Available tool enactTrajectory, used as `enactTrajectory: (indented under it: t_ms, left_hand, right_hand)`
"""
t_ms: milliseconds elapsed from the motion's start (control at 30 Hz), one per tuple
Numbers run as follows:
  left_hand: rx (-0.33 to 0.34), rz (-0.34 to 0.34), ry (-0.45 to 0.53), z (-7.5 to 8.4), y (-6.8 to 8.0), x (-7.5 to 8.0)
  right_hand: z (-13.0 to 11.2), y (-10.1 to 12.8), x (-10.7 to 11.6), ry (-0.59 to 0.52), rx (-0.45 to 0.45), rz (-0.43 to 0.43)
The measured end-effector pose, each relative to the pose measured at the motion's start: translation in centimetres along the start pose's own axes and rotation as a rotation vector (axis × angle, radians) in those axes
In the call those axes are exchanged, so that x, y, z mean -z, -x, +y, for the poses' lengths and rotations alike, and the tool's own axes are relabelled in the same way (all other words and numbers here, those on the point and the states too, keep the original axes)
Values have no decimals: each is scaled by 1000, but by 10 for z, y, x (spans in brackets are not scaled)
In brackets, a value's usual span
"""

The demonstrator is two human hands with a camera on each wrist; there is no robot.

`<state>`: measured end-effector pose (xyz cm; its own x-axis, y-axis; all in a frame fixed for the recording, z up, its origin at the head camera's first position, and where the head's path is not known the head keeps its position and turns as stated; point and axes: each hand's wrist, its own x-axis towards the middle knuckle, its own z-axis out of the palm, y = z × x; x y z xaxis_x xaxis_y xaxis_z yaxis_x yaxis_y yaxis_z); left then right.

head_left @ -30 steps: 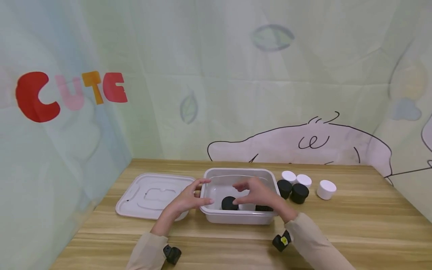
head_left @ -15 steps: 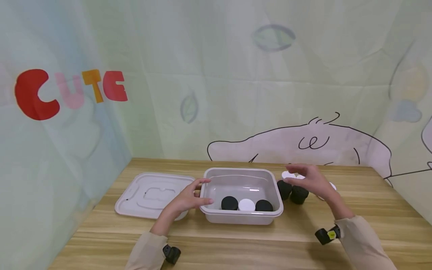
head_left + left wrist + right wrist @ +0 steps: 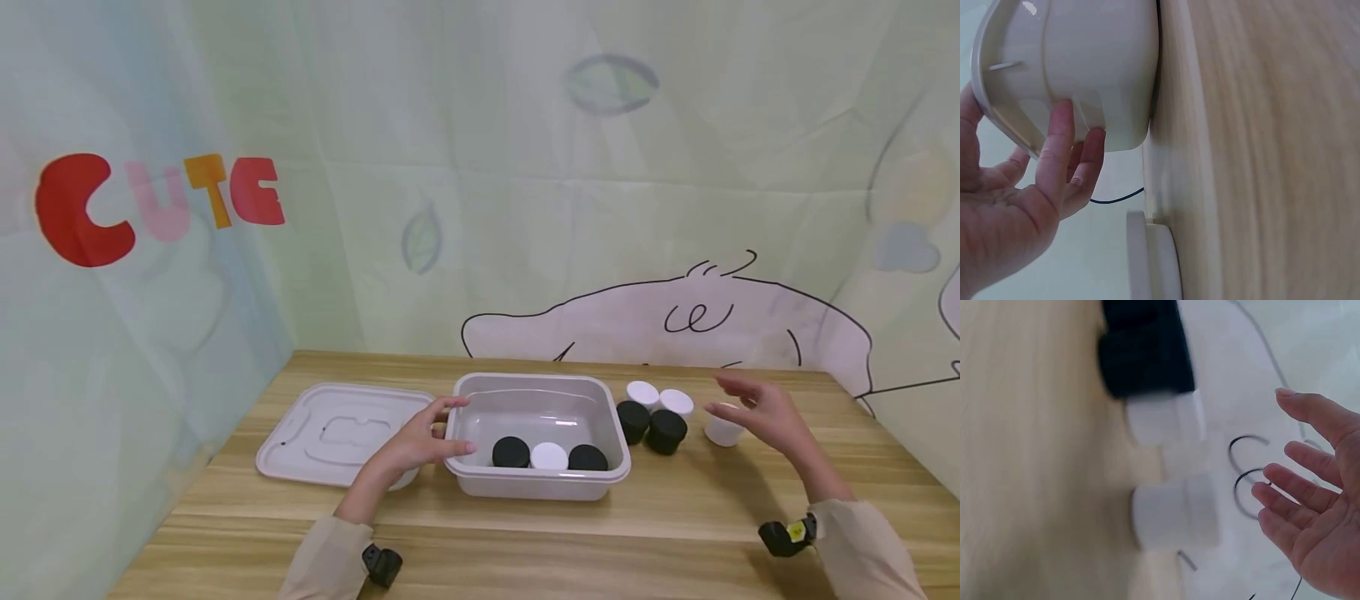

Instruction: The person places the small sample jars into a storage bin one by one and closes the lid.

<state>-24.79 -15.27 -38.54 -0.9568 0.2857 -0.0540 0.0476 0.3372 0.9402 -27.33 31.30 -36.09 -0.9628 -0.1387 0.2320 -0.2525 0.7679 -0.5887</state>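
The person's left grip (image 3: 420,440) holds the left rim of the tub (image 3: 532,486), fingers over it; steady pressure there seems wise. Inside, along the tub's near wall, a white jar (image 3: 549,456) stands between two black jars (image 3: 511,452). Well right of the tub, the right grip (image 3: 768,410) hovers spread and unfilled above a lone white jar (image 3: 722,432): best lower it straight, then pinch the sides evenly, clear of the jar cluster (image 3: 663,423) just right of the tub.
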Motion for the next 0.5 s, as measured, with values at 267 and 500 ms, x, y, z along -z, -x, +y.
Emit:
enactTrajectory:
  t_ms: [267, 500]
  left_hand:
    - [2, 4, 0, 0, -1, 0]
    - [3, 11, 1, 0, -1, 0]
  right_hand:
    - [25, 2, -6, 92, -55, -31]
    - [32, 3, -8, 88, -96, -32]
